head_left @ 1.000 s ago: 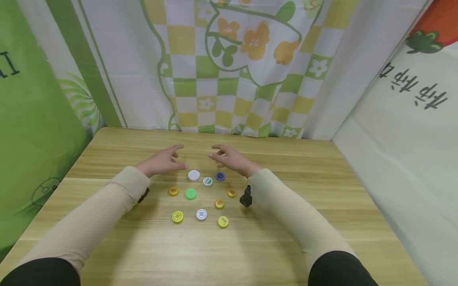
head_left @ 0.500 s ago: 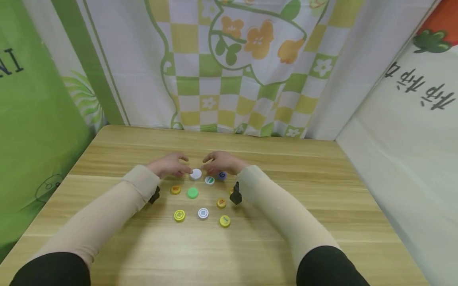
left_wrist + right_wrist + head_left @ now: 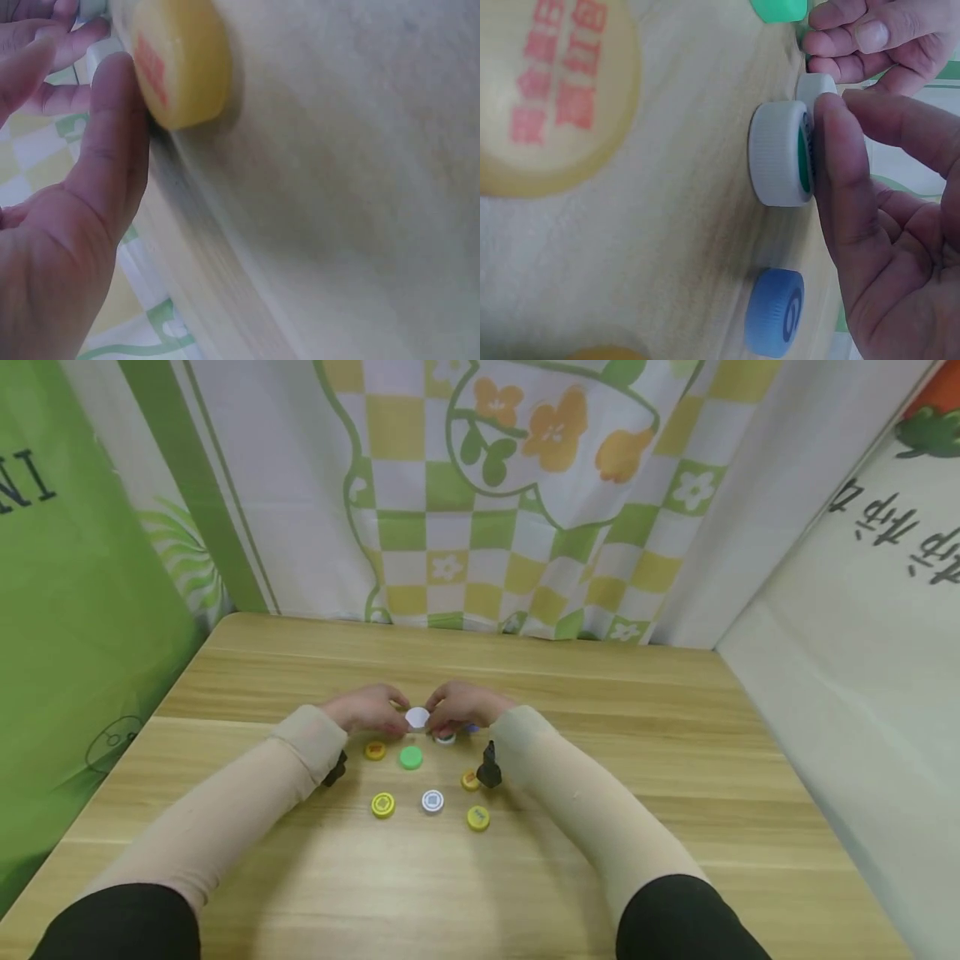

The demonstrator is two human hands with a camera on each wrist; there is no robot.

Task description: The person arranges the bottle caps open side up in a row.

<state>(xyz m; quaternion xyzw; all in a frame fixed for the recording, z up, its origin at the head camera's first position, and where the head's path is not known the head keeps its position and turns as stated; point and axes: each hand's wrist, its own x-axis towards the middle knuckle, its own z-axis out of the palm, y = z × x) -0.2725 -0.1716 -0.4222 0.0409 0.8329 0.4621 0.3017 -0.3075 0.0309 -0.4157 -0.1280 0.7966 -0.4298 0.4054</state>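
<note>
Flanking the plain white bottle cap (image 3: 417, 719), partly hidden by fingers (image 3: 844, 165), left hand (image 3: 367, 708) and right hand (image 3: 468, 704) are narrowly curved; gripping cannot be confirmed.

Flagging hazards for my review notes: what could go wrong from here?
The right hand could nudge the green-printed white round plastic cap close by it. The plain white round plastic cap, between that hand and the left hand, might slip if pinched unevenly.

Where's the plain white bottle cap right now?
In the head view, the plain white cap is a bit left of centre, between the left hand and the right hand, just beyond the green cap.
</note>
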